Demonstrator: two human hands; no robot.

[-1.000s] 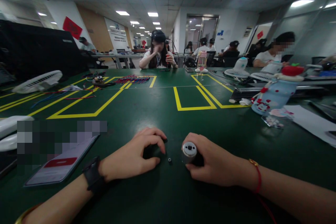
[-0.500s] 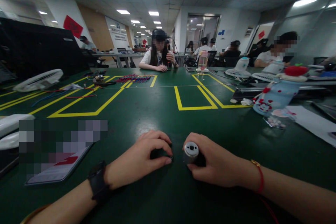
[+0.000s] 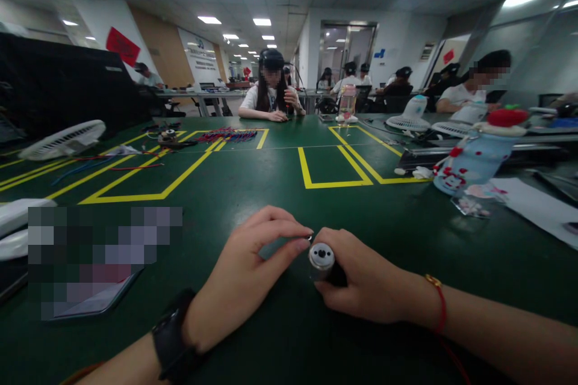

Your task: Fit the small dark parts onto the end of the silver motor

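Note:
My right hand point(image 3: 368, 277) is wrapped round a silver metal cylinder point(image 3: 321, 257), which looks like a small motor. It stands nearly upright, its round end face up, with a dark centre hole and smaller holes beside it. Just left of its top, my left hand point(image 3: 253, 264) pinches a tiny ring-like metal part point(image 3: 309, 237) between thumb and fingertip. Most of that part is hidden by the fingers. The two hands are close together above the green table point(image 3: 253, 192).
A phone-like slab point(image 3: 97, 307), partly pixelated, lies at the left. Several loose wires point(image 3: 230, 135) and a white fan point(image 3: 67, 139) are farther back. At the right stand a blue bottle point(image 3: 472, 162) and a paper sheet point(image 3: 533, 198). A person point(image 3: 271, 93) sits opposite.
My left hand has lifted the small part off the table surface and brought it up and right, beside the cylinder's top. My right hand with the cylinder has shifted slightly left.

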